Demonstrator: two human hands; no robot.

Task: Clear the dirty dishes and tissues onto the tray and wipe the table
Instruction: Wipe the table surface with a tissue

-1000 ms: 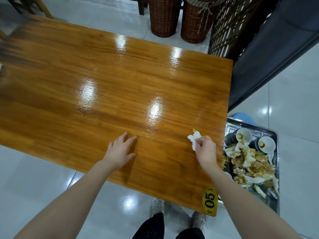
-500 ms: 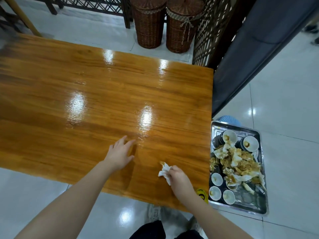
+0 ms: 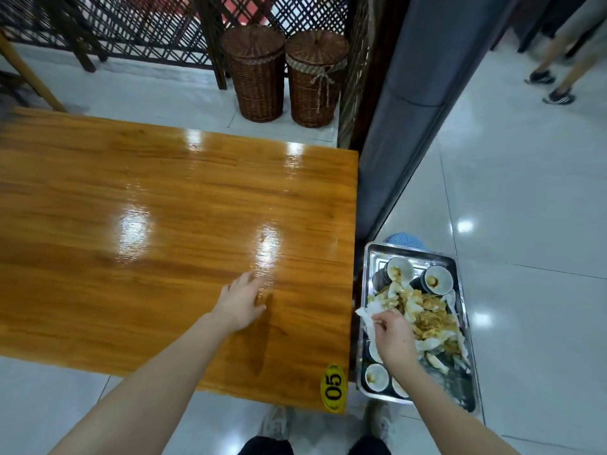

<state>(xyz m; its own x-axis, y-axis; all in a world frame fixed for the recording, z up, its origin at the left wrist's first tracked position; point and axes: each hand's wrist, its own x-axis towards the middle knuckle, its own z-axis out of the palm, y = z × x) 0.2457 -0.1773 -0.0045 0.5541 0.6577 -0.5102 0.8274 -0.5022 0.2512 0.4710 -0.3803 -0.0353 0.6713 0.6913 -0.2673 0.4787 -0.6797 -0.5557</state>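
A glossy wooden table [image 3: 164, 224] fills the left and middle, its top bare. My left hand [image 3: 241, 302] rests flat on it, fingers apart, near the right end. A metal tray [image 3: 463, 382] sits lower, just past the table's right edge, holding dirty cups [image 3: 399, 269], small bowls [image 3: 376, 377] and a heap of stained tissues [image 3: 427, 318]. My right hand [image 3: 394, 336] hovers over the tray's left side, pinching a white tissue [image 3: 368, 315] that hangs over the heap.
A yellow "05" tag [image 3: 333, 387] marks the table's near right corner. Two lidded wicker baskets [image 3: 284, 77] stand beyond the table by a lattice screen [image 3: 131, 24]. A grey partition [image 3: 414, 103] runs along the right. A person's legs [image 3: 558, 70] are at the far right.
My right hand has carried the white tissue off the table's near edge, rightward over the tray. My left hand stays flat on the table. The view has tilted up.
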